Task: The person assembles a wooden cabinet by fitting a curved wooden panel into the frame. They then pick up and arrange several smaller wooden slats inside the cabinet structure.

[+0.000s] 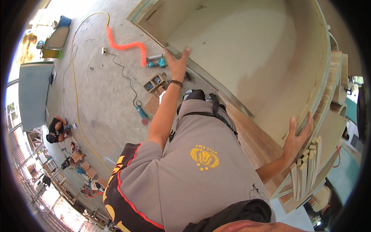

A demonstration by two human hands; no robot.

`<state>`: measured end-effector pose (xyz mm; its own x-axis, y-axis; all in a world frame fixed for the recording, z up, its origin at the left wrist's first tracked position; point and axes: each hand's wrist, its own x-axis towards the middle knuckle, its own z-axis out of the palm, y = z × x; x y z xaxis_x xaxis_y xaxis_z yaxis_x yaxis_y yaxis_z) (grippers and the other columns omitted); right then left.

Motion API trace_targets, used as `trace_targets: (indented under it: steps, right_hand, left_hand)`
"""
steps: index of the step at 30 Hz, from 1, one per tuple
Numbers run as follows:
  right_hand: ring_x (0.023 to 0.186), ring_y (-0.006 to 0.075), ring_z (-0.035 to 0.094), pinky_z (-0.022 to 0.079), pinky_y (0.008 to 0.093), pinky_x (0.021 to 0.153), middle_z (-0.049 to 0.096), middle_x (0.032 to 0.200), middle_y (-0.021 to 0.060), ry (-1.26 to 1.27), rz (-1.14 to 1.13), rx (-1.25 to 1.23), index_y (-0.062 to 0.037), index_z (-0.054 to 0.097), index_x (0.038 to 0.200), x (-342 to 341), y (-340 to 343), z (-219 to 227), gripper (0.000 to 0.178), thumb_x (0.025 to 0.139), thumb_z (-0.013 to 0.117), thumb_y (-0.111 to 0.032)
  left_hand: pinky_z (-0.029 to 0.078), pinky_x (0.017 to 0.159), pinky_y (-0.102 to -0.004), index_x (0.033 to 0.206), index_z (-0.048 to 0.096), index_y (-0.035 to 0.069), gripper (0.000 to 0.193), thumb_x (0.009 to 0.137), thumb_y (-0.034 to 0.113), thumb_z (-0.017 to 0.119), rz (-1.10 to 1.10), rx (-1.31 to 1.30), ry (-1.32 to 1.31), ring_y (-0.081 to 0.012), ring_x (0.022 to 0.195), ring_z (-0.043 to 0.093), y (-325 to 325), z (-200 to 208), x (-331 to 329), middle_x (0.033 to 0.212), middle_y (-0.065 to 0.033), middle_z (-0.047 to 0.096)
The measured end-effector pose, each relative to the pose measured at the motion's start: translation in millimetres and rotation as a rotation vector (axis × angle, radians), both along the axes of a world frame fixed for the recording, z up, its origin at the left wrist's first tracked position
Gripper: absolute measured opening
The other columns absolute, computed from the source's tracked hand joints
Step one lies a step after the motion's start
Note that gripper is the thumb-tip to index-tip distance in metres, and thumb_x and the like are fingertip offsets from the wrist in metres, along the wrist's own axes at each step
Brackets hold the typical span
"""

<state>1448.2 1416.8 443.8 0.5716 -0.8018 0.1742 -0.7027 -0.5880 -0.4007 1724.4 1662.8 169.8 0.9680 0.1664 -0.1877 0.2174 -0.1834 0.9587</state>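
A large open wooden box frame [232,58], pale inside with raised edges, lies in front of me and to the right. My left hand [177,69] is at its near left edge, thumb and fingers spread, with nothing held in it. Toward the right side of the frame, my right hand [294,145] has its fingers apart and is empty too; whether it touches the wood I cannot tell. A teal nail gun [156,62] on an orange coiled hose [125,46] lies on the floor just left of my left hand.
Left of my legs lie a small wooden tray [148,86] of fasteners and a teal angle grinder [142,113]. Thin wood strips [305,176] are stacked at the right. A yellow hose [76,96] crosses the concrete floor. Another person [57,129] crouches at far left.
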Motion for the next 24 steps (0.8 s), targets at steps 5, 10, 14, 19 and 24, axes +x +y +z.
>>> trace_targets:
  steps: [5,10,14,19,24]
  right_hand:
    - [0.139,0.0308,0.028,0.027,0.0464,0.112,0.033,0.147,0.0150,-0.005,0.011,0.008,-0.0147,0.042,0.141,0.0,2.9,0.2,0.059,0.090,0.062,-0.035]
    - [0.138,0.0315,0.030,0.028,0.0462,0.111,0.035,0.146,0.0153,-0.018,0.031,0.012,-0.0132,0.041,0.141,-3.2,5.5,-1.7,0.059,0.090,0.063,-0.033]
    - [0.136,0.0322,0.032,0.028,0.0459,0.111,0.036,0.145,0.0153,0.001,0.061,-0.008,-0.0111,0.041,0.141,-4.6,4.2,-2.0,0.059,0.090,0.063,-0.030]
    - [0.135,0.0319,0.034,0.028,0.0456,0.111,0.038,0.143,0.0153,-0.006,0.020,0.012,-0.0104,0.041,0.141,-0.9,6.9,-0.3,0.058,0.090,0.062,-0.029]
    - [0.135,0.0316,0.034,0.028,0.0453,0.111,0.038,0.143,0.0151,-0.020,0.013,0.019,-0.0094,0.041,0.140,0.1,6.1,-0.3,0.058,0.090,0.062,-0.029]
  left_hand:
    - [0.027,0.111,-0.0357,0.145,0.011,-0.013,0.115,0.073,0.047,0.078,-0.029,-0.056,-0.084,-0.0334,0.137,0.031,0.9,-2.9,-12.0,0.147,-0.0298,0.028]
    - [0.025,0.112,-0.0362,0.145,0.010,-0.013,0.114,0.073,0.042,0.079,-0.016,-0.108,-0.013,-0.0343,0.139,0.029,-13.8,-2.6,-29.4,0.149,-0.0296,0.025]
    - [0.024,0.113,-0.0366,0.145,0.010,-0.013,0.113,0.073,0.040,0.079,0.000,-0.062,-0.023,-0.0354,0.139,0.027,-17.1,-3.5,-32.4,0.149,-0.0296,0.024]
    - [0.026,0.112,-0.0368,0.145,0.010,-0.012,0.112,0.073,0.038,0.079,0.043,-0.060,-0.118,-0.0360,0.138,0.029,-6.8,-8.7,-6.8,0.148,-0.0308,0.026]
    - [0.028,0.111,-0.0361,0.146,0.007,-0.011,0.114,0.072,0.036,0.080,0.076,-0.076,-0.089,-0.0365,0.136,0.032,-1.7,-7.4,6.6,0.146,-0.0309,0.029]
